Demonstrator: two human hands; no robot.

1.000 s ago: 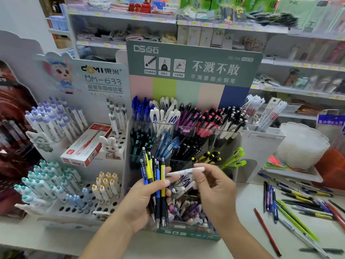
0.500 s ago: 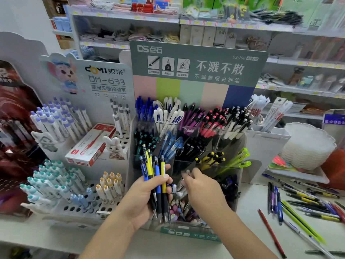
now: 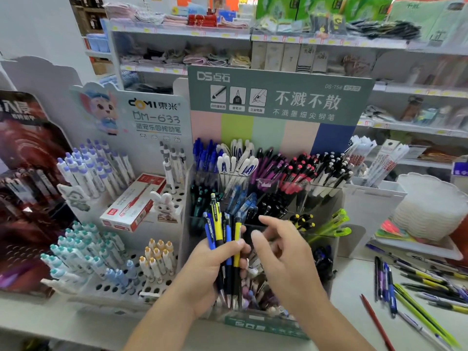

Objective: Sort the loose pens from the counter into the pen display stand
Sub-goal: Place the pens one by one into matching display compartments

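In front of the stand (image 3: 326,249) my left hand (image 3: 210,269) grips a pen bunch (image 3: 225,239); my right hand (image 3: 283,254) is spread, empty. Many loose pens (image 3: 415,292) wait on the desk (image 3: 354,312), so I judge plenty is left.

This is a stationery shop. Branded cardboard pen display stands crowd the white desk (image 3: 349,282): a green-headed pen display stand (image 3: 278,97) with clear compartments of pens sorted by colour, and beside it a white stand (image 3: 154,115) printed with a cartoon animal, holding rows of capped pens in holes. Behind them run retail shelves (image 3: 304,40) with yellow price tags along their edges, stacked with packaged goods.
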